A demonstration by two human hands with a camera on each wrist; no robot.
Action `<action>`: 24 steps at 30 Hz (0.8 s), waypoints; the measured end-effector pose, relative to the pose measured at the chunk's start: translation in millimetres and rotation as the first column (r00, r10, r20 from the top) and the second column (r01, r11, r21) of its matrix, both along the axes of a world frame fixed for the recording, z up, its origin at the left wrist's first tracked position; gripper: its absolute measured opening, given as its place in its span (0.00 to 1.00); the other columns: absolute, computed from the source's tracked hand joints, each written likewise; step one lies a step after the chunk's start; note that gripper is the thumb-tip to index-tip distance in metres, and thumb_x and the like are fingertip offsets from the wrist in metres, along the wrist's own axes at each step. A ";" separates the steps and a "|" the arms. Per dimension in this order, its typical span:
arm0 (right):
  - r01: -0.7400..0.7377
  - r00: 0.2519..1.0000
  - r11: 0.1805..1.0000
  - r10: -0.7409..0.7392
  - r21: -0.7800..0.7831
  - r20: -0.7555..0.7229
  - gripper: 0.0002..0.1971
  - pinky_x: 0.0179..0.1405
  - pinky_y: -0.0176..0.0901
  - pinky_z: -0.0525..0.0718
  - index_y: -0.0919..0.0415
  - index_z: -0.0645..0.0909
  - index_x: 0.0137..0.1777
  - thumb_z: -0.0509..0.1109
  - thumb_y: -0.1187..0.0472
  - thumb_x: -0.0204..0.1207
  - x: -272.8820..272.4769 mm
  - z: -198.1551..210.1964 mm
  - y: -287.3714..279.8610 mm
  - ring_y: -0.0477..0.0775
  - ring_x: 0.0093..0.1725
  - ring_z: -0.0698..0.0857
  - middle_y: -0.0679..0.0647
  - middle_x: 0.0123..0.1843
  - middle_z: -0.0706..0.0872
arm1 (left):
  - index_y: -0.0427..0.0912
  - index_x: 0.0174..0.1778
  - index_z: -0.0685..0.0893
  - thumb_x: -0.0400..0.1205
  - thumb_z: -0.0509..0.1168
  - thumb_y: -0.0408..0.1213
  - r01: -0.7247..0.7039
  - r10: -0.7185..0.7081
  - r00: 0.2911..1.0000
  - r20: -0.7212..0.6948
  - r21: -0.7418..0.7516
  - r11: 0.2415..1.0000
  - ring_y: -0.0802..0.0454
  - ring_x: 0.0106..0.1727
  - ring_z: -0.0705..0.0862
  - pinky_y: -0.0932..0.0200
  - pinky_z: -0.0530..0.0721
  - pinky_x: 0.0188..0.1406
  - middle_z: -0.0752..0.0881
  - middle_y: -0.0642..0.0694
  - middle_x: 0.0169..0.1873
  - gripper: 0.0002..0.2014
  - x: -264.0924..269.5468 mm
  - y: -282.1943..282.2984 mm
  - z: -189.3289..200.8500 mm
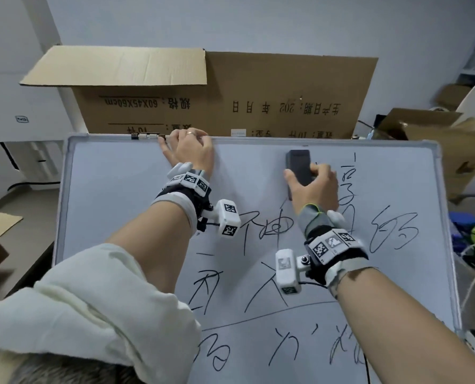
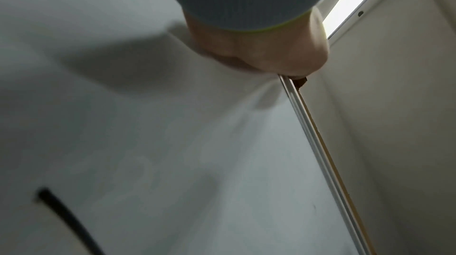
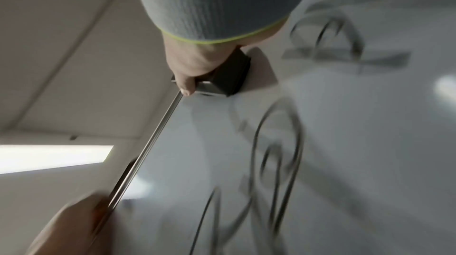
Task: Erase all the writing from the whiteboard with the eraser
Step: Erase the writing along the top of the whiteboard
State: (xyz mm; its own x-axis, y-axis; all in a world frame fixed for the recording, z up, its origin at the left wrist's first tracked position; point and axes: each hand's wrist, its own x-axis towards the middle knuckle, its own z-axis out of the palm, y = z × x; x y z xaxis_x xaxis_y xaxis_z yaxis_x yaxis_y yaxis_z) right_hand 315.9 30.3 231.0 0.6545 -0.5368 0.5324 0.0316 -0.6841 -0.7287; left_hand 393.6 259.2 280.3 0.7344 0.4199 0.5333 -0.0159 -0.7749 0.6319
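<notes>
The right hand (image 1: 312,187) grips the dark eraser (image 1: 299,166), fingers curled round its sides, flat against the upper middle of the whiteboard (image 1: 114,189). The left hand (image 1: 193,151) curls over the board's top edge to steady it. Black writing (image 1: 391,231) fills the lower and right parts; I judge long, overlapping strokes with firm, even pressure would clear it best, with the board held braced.
</notes>
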 end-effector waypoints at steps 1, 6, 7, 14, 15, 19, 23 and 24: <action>0.046 0.999 0.998 -0.046 0.040 0.004 0.27 0.38 0.47 0.75 0.49 0.73 0.55 0.71 0.33 0.64 1.2 2.0 -22.8 0.56 0.55 0.80 0.50 0.56 0.79 | 0.54 0.48 0.87 0.81 0.56 0.46 -0.046 0.046 0.999 -0.003 -0.003 0.999 0.50 0.77 0.67 0.41 0.42 0.84 0.85 0.52 0.59 0.13 -1.3 -8.4 1.8; 0.071 0.997 0.995 -0.073 0.074 0.034 0.27 0.36 0.50 0.76 0.51 0.73 0.53 0.72 0.35 0.63 11.9 4.1 -67.2 0.60 0.57 0.79 0.53 0.55 0.79 | 0.54 0.52 0.89 0.83 0.52 0.54 -0.056 0.062 0.988 -0.141 0.046 0.997 0.49 0.83 0.58 0.37 0.37 0.83 0.78 0.48 0.68 0.20 3.2 -42.8 4.9; 0.047 0.997 0.997 -0.050 0.060 0.051 0.27 0.34 0.48 0.74 0.52 0.73 0.53 0.73 0.35 0.63 14.3 3.8 -65.5 0.60 0.56 0.79 0.52 0.55 0.79 | 0.56 0.54 0.89 0.82 0.51 0.57 -0.032 0.041 0.985 -0.165 0.055 0.998 0.48 0.83 0.57 0.36 0.36 0.82 0.76 0.48 0.68 0.21 5.2 -43.9 4.7; -0.345 0.935 0.910 0.354 -0.229 0.000 0.24 0.38 0.44 0.78 0.46 0.78 0.52 0.75 0.36 0.60 25.0 6.9 26.6 0.51 0.58 0.76 0.45 0.52 0.79 | 0.65 0.53 0.86 0.81 0.55 0.62 0.021 -0.002 0.977 -0.215 0.085 0.996 0.48 0.82 0.56 0.32 0.36 0.81 0.75 0.47 0.69 0.16 2.6 -27.0 4.4; -0.374 0.923 0.891 0.384 -0.256 -0.010 0.24 0.38 0.43 0.79 0.45 0.78 0.52 0.75 0.35 0.60 24.8 6.8 39.9 0.51 0.58 0.75 0.45 0.52 0.80 | 0.66 0.53 0.85 0.81 0.55 0.61 0.018 0.000 0.977 -0.214 0.084 0.996 0.49 0.82 0.56 0.32 0.36 0.81 0.75 0.47 0.69 0.15 3.0 -23.6 4.3; -0.305 0.950 0.922 0.312 -0.238 -0.007 0.24 0.38 0.42 0.77 0.44 0.78 0.55 0.74 0.36 0.62 26.0 7.6 33.3 0.52 0.59 0.76 0.47 0.53 0.80 | 0.65 0.51 0.86 0.80 0.55 0.59 0.027 -0.011 0.978 -0.210 0.074 0.997 0.49 0.81 0.59 0.33 0.36 0.81 0.76 0.49 0.66 0.15 3.9 -15.2 2.4; -0.090 0.996 0.992 0.091 -0.092 0.009 0.24 0.38 0.47 0.80 0.46 0.76 0.57 0.72 0.37 0.65 27.3 15.0 -16.2 0.55 0.62 0.76 0.51 0.56 0.79 | 0.60 0.50 0.87 0.83 0.53 0.57 0.025 -0.017 0.986 -0.165 0.045 0.999 0.50 0.80 0.60 0.34 0.35 0.81 0.77 0.49 0.65 0.16 4.5 -23.1 0.7; -0.053 0.998 0.996 0.054 -0.076 0.012 0.24 0.38 0.47 0.80 0.47 0.76 0.58 0.72 0.37 0.65 26.8 17.2 -21.4 0.56 0.62 0.76 0.51 0.57 0.80 | 0.59 0.51 0.87 0.84 0.52 0.56 0.033 -0.026 0.986 -0.163 0.040 0.999 0.50 0.80 0.60 0.34 0.35 0.81 0.77 0.49 0.65 0.17 4.4 -26.0 0.8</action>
State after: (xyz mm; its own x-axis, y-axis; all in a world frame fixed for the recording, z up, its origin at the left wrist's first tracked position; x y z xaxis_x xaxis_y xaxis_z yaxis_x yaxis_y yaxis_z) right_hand 342.7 8.9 248.2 0.6731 -0.4590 0.5799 0.0799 -0.7344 -0.6740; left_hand 397.9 233.2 281.1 0.8244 0.3760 0.4231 0.0605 -0.8017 0.5946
